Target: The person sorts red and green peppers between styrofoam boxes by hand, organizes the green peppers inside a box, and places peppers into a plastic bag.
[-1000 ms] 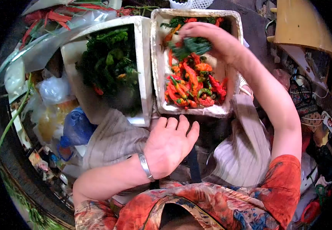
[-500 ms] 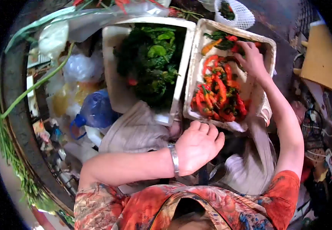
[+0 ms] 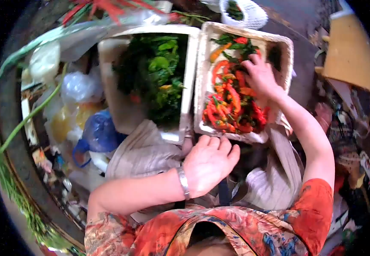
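Observation:
My right hand point(image 3: 262, 79) reaches into the white bin on the right point(image 3: 201, 77), over red chili peppers point(image 3: 232, 100). Its fingers are spread and the tips touch the pile near a red pepper by the upper middle; no held pepper shows. An orange pepper point(image 3: 220, 52) and dark green pieces lie at the top of the same bin. Below the near wall of that bin rests my left hand point(image 3: 210, 164), back upward, with a silver bracelet point(image 3: 183, 183). Its fingers are slightly apart and bent downward, with nothing visible in them; the fingertips are partly hidden.
A white bin on the left point(image 3: 108, 77) holds dark green leafy peppers point(image 3: 159, 64). Farther left lie a blue plastic jug point(image 3: 99, 130) and clear bags point(image 3: 80, 87). A white mesh basket point(image 3: 253, 17) stands behind the bins, and a tan board point(image 3: 353, 55) is at right.
My right hand has moved from the bin's upper right corner toward the middle of the peppers. The view has shifted, so both bins appear farther left. My left hand stays below the bin.

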Motion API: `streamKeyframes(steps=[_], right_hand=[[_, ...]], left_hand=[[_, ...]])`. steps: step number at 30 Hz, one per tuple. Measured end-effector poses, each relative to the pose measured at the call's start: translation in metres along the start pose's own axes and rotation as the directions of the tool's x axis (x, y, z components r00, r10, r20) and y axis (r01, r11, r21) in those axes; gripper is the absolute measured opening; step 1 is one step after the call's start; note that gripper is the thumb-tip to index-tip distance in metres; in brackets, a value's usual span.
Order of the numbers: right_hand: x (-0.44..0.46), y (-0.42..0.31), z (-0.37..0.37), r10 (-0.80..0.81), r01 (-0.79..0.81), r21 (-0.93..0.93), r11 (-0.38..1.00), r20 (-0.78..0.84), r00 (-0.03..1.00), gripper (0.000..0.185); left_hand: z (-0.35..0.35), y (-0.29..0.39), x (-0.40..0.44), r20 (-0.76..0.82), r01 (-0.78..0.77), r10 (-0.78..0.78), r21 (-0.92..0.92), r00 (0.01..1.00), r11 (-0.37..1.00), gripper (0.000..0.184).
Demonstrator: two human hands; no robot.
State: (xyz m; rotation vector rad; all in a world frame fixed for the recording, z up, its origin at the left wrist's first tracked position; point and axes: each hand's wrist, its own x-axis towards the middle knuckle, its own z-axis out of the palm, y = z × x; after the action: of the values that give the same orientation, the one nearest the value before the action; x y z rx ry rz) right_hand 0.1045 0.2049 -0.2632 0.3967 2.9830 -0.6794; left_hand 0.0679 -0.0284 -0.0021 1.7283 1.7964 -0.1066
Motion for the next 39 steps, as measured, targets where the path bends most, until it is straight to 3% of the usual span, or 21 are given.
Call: streamKeyframes(steps=[2, 3, 5, 7, 8, 9, 11, 13, 15, 16, 21, 23, 24, 25, 27, 29, 30, 31, 34, 37, 39], right_hand=[[-0.021, -0.011, -0.007, -0.057, 0.053, 0.071, 0.996, 0.058, 0.997, 0.036], [-0.029, -0.011, -0.006, -0.033, 0.022, 0.081, 0.996, 0.141, 0.989, 0.033], [-0.037, -0.005, -0.008, 0.009, -0.041, 0.214, 0.976, 0.15, 0.989, 0.029], [-0.027, 0.01, -0.008, 0.102, -0.12, 0.188, 0.975, 0.103, 0.989, 0.022], [-0.023, 0.018, -0.011, 0.082, -0.077, 0.216, 0.973, -0.015, 0.997, 0.019], [-0.015, 0.023, -0.019, 0.092, -0.082, 0.223, 0.971, -0.037, 0.995, 0.022], [0.003, 0.032, -0.016, 0.057, -0.026, 0.132, 0.991, -0.232, 0.971, 0.028], [0.018, 0.028, -0.02, 0.051, -0.024, 0.122, 0.992, -0.22, 0.974, 0.033], [0.03, 0.029, -0.009, 0.16, -0.158, 0.024, 0.987, -0.126, 0.979, 0.045], [0.035, 0.037, 0.001, 0.228, -0.221, 0.145, 0.964, -0.031, 0.973, 0.045], [0.016, 0.04, -0.01, 0.299, -0.256, 0.329, 0.909, -0.086, 0.95, 0.041], [-0.001, 0.038, -0.024, 0.191, -0.192, 0.373, 0.908, 0.04, 0.981, 0.028], [-0.008, 0.044, -0.027, 0.05, -0.12, 0.388, 0.914, 0.187, 0.981, 0.027], [-0.01, 0.042, -0.039, -0.033, -0.203, 0.503, 0.84, 0.421, 0.907, 0.027], [-0.006, 0.047, -0.028, -0.02, -0.063, 0.303, 0.951, 0.262, 0.965, 0.033], [0.003, 0.041, -0.033, 0.11, -0.12, 0.147, 0.982, 0.078, 0.991, 0.042], [0.013, 0.038, -0.039, 0.064, -0.068, 0.075, 0.995, 0.052, 0.997, 0.056], [0.021, 0.034, -0.036, 0.067, -0.071, 0.081, 0.994, 0.048, 0.997, 0.056], [0.044, 0.026, -0.021, 0.142, -0.148, 0.022, 0.989, 0.173, 0.975, 0.079], [0.044, 0.021, 0.001, 0.173, -0.166, -0.101, 0.981, 0.068, 0.983, 0.08], [0.045, 0.032, -0.001, 0.183, -0.185, 0.008, 0.983, 0.128, 0.975, 0.076]], left_hand=[[0.001, -0.001, 0.0, 0.001, -0.006, 0.006, 0.015, 1.0, 1.0, 0.053], [0.003, -0.002, 0.0, -0.028, -0.005, 0.006, 0.02, 1.0, 1.0, 0.052], [-0.002, -0.003, 0.001, -0.008, -0.004, 0.004, -0.006, 1.0, 1.0, 0.049], [-0.002, -0.002, 0.002, -0.02, -0.003, 0.003, 0.003, 1.0, 1.0, 0.047], [-0.001, -0.002, 0.002, -0.021, -0.002, 0.002, 0.003, 1.0, 1.0, 0.047], [-0.002, -0.002, 0.003, -0.018, -0.005, 0.005, 0.005, 1.0, 1.0, 0.047], [-0.002, -0.003, 0.004, -0.001, -0.007, 0.007, 0.012, 1.0, 1.0, 0.046], [-0.001, -0.003, 0.006, 0.015, -0.009, 0.009, 0.011, 1.0, 1.0, 0.046], [-0.002, -0.004, 0.008, 0.031, -0.014, 0.013, 0.011, 0.999, 1.0, 0.046], [-0.002, -0.004, 0.009, 0.038, -0.009, 0.009, 0.022, 0.999, 1.0, 0.046], [-0.006, -0.006, 0.009, 0.033, 0.0, -0.001, 0.037, 0.999, 0.999, 0.047], [-0.007, -0.007, 0.009, 0.025, 0.005, -0.007, 0.051, 1.0, 0.999, 0.046], [-0.007, -0.008, 0.009, 0.023, 0.004, -0.005, 0.046, 1.0, 0.999, 0.046], [-0.007, -0.008, 0.01, 0.015, -0.002, 0.001, 0.047, 1.0, 0.999, 0.045], [-0.006, -0.008, 0.01, 0.012, -0.011, 0.01, 0.048, 1.0, 0.999, 0.045], [-0.007, -0.007, 0.011, 0.04, 0.004, -0.006, 0.055, 0.999, 0.998, 0.047], [-0.007, -0.007, 0.012, 0.041, 0.004, -0.006, 0.061, 0.999, 0.998, 0.047], [-0.007, -0.007, 0.012, 0.043, 0.001, -0.004, 0.055, 0.999, 0.998, 0.047], [-0.007, -0.007, 0.013, 0.052, -0.001, -0.002, 0.049, 0.999, 0.999, 0.048], [-0.007, -0.006, 0.013, 0.056, -0.001, -0.001, 0.042, 0.998, 0.999, 0.047], [-0.008, -0.008, 0.014, 0.054, -0.002, -0.001, 0.038, 0.999, 0.999, 0.047]])
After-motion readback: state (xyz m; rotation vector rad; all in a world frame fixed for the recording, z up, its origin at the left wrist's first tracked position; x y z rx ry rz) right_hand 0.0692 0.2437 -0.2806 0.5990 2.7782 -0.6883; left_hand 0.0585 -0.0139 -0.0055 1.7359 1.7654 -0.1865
